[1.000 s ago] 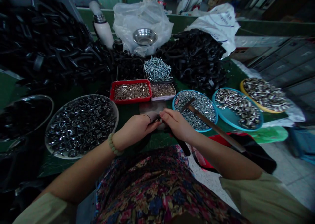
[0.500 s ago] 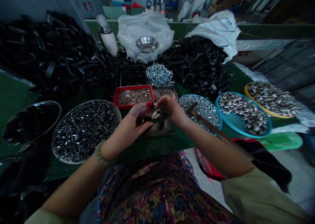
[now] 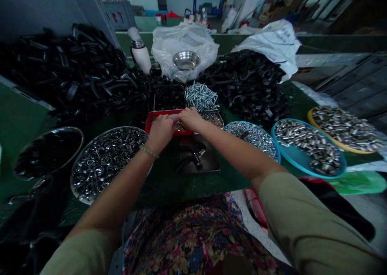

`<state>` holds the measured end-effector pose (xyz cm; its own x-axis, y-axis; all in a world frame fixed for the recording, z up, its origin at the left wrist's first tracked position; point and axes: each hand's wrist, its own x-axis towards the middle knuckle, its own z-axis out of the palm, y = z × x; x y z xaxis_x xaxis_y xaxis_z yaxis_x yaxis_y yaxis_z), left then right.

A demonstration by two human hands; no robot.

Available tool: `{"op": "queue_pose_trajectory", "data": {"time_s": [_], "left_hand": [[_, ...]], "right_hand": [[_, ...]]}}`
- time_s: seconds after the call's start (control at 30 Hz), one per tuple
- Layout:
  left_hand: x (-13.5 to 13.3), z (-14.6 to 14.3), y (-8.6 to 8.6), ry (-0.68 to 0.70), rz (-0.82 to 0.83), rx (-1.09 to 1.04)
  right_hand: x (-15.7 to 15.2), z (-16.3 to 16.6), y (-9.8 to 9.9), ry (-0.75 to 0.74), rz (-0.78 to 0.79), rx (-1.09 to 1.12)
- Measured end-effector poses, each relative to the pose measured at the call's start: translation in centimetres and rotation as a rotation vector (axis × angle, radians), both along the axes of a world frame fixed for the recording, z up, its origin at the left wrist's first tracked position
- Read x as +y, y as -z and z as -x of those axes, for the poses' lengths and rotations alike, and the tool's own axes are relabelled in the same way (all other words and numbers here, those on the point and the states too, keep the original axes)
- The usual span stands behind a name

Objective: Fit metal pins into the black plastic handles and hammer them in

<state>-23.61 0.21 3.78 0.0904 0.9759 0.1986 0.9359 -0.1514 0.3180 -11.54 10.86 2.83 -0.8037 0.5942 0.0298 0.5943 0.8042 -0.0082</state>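
Note:
Both hands are over the red tray (image 3: 148, 123) of small metal pins. My left hand (image 3: 161, 132) is closed at its left half, fingers curled down; something pale shows at its fingertips, perhaps a finger wrap. Close beside it, my right hand (image 3: 191, 119) dips into the tray with bent fingers. Its fingertips and anything they grip are hidden. Nearer my body, a black curved part (image 3: 186, 162) with a shiny metal piece lies on a dark flat plate (image 3: 211, 162), touched by neither hand.
Around the tray stand a bowl of black rings (image 3: 105, 158), a blue tray of small metal pieces (image 3: 256, 140), a blue tray of springs (image 3: 302, 162) and a pile of bolts (image 3: 202, 97). Black parts (image 3: 254, 81) are heaped behind. A hammer's head (image 3: 244, 135) rests right of the plate.
Both hands have left the black part, which now lies on the plate, and have moved forward to the red tray. The view has shifted slightly.

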Motion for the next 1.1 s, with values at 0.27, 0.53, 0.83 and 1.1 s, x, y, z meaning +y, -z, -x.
{"op": "queue_pose_trajectory", "data": {"time_s": [0.27,0.53,0.83,1.1], "left_hand": [[6.5,2.8,2.1,0.022,0.051,0.161],[6.4,2.3,2.8,-0.001,0.046,0.013],[4.7,1.3,1.5,-0.100,-0.113,-0.285],[-4.0,-4.4,4.0,0.112,0.218,-0.757]], "right_hand": [[-4.1,-8.6,-0.5,0.107,0.478,0.585],[-8.6,-13.6,3.4,0.337,0.564,0.597],[-9.5,-12.6,3.2,0.168,0.138,0.163],[-10.8,-14.6,3.9,0.099,0.009,0.170]]}}
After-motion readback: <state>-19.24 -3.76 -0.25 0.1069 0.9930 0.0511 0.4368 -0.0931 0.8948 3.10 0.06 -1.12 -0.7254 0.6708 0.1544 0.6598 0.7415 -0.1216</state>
